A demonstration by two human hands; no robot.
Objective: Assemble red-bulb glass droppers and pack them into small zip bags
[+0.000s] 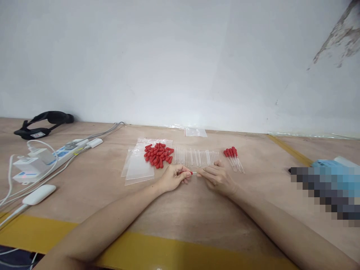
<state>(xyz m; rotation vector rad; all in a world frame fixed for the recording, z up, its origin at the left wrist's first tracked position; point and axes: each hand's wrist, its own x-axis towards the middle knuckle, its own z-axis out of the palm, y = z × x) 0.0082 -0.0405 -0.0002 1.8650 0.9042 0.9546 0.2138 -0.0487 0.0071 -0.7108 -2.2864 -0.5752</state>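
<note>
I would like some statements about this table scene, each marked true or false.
1. Both hands hold one dropper between them. True: the left hand pinches the red bulb end, the right hand the glass tube of the dropper.
2. The loose red bulbs lie on plastic bags. True.
3. The finished droppers lie left of the bulbs. False: they lie at the right.
4. The bare tubes are stacked in a box. False: they lie in a row on the table.
5. A power strip lies at the left. True.

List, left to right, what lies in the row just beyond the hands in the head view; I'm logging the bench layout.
Clear plastic bags → pile of red rubber bulbs → row of bare clear tubes → finished droppers with red bulbs.
</note>
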